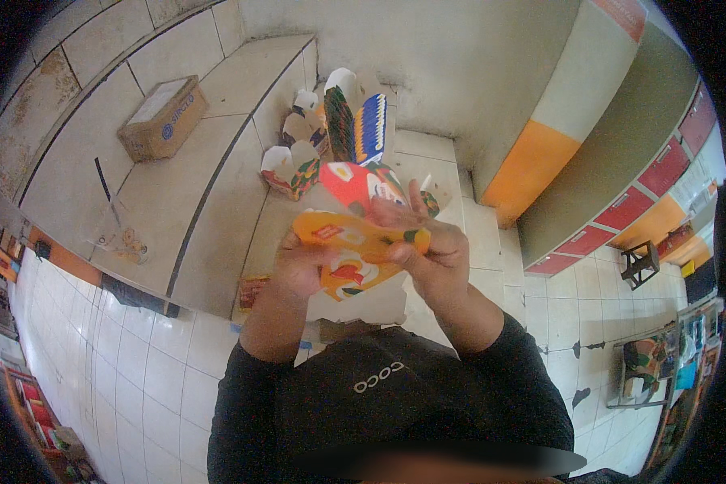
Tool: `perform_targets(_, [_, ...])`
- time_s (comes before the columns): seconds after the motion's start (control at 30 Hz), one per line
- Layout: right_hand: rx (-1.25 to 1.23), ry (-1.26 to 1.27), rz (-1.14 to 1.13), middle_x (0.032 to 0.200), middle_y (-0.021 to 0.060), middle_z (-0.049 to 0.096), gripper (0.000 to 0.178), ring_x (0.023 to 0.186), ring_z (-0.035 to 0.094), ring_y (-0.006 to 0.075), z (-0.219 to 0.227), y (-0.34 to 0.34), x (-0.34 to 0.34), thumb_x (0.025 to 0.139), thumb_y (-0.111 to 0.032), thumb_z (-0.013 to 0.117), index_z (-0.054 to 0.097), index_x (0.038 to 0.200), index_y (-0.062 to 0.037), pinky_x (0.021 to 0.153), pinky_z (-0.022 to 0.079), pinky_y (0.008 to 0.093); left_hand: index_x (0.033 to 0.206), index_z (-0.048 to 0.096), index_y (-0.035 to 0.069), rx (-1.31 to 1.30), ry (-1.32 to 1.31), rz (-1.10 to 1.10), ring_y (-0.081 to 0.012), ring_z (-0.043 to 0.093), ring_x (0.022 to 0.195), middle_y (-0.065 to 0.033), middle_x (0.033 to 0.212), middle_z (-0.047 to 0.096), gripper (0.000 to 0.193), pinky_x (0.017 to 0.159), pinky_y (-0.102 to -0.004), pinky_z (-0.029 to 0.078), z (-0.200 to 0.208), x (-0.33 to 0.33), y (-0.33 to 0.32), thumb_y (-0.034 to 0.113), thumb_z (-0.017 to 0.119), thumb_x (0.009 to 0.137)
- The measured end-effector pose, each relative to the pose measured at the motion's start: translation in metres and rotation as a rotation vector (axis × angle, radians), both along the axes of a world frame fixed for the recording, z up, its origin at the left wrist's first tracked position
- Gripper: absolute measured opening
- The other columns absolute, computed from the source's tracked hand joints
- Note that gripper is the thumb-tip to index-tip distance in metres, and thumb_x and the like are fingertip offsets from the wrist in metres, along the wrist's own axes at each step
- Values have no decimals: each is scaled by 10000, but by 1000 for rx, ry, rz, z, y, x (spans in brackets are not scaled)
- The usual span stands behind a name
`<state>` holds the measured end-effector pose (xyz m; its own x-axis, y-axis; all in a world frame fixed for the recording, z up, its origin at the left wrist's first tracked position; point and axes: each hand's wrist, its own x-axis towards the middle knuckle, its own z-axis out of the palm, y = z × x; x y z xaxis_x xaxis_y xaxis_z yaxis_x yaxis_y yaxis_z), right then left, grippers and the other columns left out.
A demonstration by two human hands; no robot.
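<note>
Between my two hands is a yellow-orange printed cardboard food box [348, 235], partly folded, its lower flap hanging toward me. My left hand [297, 264] grips its left edge, with fingers hidden behind the card. The right hand [437, 252] pinches the right end between thumb and fingers; one finger points up. Just beyond them lies a red and white printed carton [347, 179], partly covered by my right fingers. A folded open-topped carton [292, 171] stands at the far left of my hands. Taller dark and blue-orange cartons [369, 129] stand against the wall.
On the tiled ledge to the left are a brown cardboard box [163, 118] and a clear plastic bag [123, 242]. A white cardboard sheet [363, 309] lies beneath my hands. Red drawers [625, 204] line the right wall, with a small dark stool [640, 264] nearby.
</note>
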<state>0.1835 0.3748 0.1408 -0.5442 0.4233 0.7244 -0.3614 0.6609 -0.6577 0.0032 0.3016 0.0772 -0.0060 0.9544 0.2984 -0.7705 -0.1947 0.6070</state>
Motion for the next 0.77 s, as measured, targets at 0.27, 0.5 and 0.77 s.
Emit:
perform_targets(0.27, [63,-189,-333,1115,182,579,300,1036,571,272,-14,-1,8,812,-48,559,559,1108,5,911,423,346,1129,487,2,-392,176,152,-193,597,895,-100,1024,580,314,775,-325,503,29,26,-21,101,562,841])
perform_targets(0.5, [442,-161,-115,1023,150,617,209,954,607,309,-34,22,19,724,-45,631,627,925,14,783,514,343,1136,476,6,-463,154,196,-190,599,869,-101,1014,574,315,745,-314,506,12,40,-25,97,554,845])
perform_targets(0.77, [701,-130,146,989,151,615,193,911,604,373,-19,43,23,736,-134,651,627,835,30,785,512,373,1167,451,12,-506,115,116,-205,577,932,-95,1057,558,349,782,-324,492,15,46,-32,119,555,851])
